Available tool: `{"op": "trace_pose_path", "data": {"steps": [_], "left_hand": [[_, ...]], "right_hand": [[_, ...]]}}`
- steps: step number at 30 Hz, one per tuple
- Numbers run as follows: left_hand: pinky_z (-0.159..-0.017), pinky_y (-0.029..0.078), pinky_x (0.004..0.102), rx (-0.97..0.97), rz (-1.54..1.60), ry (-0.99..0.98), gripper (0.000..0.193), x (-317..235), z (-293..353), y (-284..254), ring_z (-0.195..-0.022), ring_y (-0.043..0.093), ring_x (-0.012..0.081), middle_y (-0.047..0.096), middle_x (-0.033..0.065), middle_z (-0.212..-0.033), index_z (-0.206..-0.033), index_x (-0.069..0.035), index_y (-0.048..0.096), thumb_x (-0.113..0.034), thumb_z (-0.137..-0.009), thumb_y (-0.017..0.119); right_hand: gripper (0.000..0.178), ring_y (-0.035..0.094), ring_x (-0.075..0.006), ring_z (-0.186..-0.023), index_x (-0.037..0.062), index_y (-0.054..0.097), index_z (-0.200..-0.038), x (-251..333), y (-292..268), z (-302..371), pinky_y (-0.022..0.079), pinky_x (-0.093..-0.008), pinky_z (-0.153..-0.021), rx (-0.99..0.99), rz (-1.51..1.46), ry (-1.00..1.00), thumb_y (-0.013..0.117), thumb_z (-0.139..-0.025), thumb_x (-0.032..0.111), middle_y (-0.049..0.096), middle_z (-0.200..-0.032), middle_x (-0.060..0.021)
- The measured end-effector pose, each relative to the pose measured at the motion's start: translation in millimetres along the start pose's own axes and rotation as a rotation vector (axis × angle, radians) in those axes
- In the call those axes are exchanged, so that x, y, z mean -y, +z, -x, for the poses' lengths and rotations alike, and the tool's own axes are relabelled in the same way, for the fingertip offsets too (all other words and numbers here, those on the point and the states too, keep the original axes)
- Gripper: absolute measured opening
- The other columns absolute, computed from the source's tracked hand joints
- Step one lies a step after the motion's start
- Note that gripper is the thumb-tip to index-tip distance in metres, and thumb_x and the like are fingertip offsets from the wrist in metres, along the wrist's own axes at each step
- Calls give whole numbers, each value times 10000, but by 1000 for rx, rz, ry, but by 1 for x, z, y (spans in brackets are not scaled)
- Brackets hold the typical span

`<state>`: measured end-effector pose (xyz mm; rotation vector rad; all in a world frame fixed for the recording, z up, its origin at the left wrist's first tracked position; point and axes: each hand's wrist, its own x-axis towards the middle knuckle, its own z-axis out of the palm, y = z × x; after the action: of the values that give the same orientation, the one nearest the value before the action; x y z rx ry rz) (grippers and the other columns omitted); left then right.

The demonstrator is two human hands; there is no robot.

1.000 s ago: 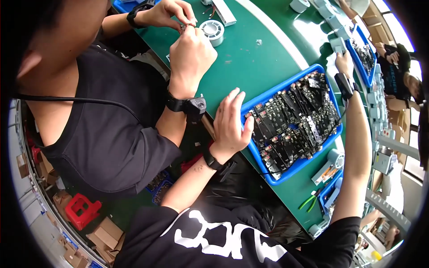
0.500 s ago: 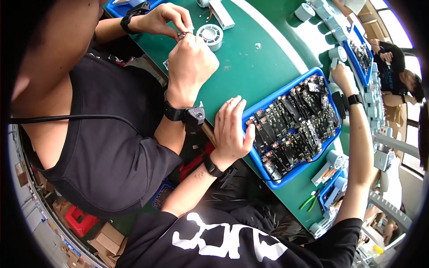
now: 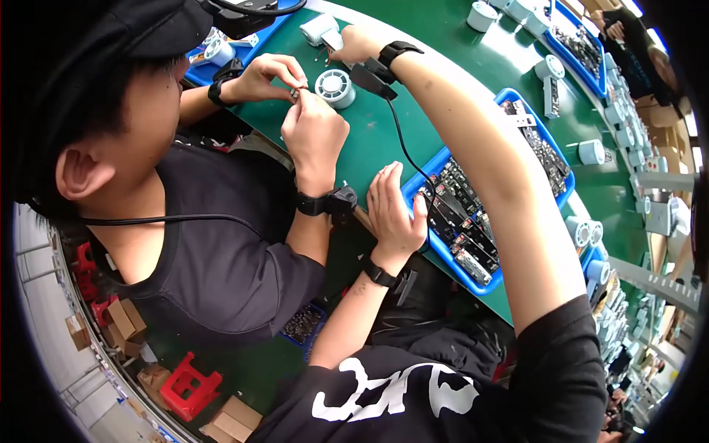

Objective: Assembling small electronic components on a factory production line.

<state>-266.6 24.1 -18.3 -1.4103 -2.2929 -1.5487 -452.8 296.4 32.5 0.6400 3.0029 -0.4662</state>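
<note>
Reaching across the green counter (image 3: 384, 140).
My left hand (image 3: 395, 214) is resting at the blue tray (image 3: 436, 159) of circuit boards (image 3: 473, 221), fingers spread; my right hand (image 3: 353, 46) is reaching far, grip hidden. Tray looks full.

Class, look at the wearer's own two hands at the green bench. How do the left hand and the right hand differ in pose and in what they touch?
The left hand lies flat with fingers spread on the near rim of the blue tray; the right hand is reached far across the green table, beside a white spool. The left arm is bent close to the body; the right arm is stretched out. Both wrists wear black bands.
</note>
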Motion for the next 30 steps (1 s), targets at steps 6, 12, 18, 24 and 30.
{"op": "trace_pose_path", "data": {"steps": [6, 12, 18, 24, 30], "left_hand": [[-1046, 395, 504, 0, 10, 51, 511, -2, -3, 10, -1183, 542, 427, 585, 249, -1264, -1330, 60, 513, -252, -925, 525], [-1012, 408, 485, -17, 22, 38, 456, 4, 0, 2, -1134, 575, 393, 631, 213, -1209, -1302, 12, 557, -247, -928, 537], [-997, 415, 470, 73, -45, -7, 405, 0, 2, 1, -1120, 584, 386, 636, 212, -1190, -1269, 7, 583, -234, -943, 564], [-1020, 423, 451, 83, 10, -42, 354, -2, 5, 5, -1129, 593, 365, 645, 203, -1189, -1261, 11, 596, -182, -965, 576], [-1017, 433, 445, 170, -50, 179, 287, -42, -1, -17, -1110, 595, 348, 646, 173, -1186, -1181, 7, 648, -132, -930, 631]], "right_hand": [[625, 715, -338, -778, -13, 751, -888, -39, -34, 63, 564, -428, -718, -128, -391, 197, 653, -842, 603, 734, -849, -215], [419, 694, -285, -807, 9, 669, -1090, 24, -48, 284, 545, -374, -742, -491, -745, 240, 584, -982, 405, 701, -890, -167], [296, 596, -91, -858, 14, 582, -1298, 58, 35, 522, 500, -248, -748, -734, -922, 605, 463, -1059, 143, 643, -1017, -18], [289, 633, -158, -818, -19, 593, -1249, 51, 84, 587, 507, -307, -723, -830, -766, 980, 461, -1054, 150, 673, -914, -92], [257, 674, -325, -755, -19, 607, -1172, 40, 92, 590, 513, -389, -685, -773, -411, 1003, 491, -1039, 168, 674, -830, -204]]}}
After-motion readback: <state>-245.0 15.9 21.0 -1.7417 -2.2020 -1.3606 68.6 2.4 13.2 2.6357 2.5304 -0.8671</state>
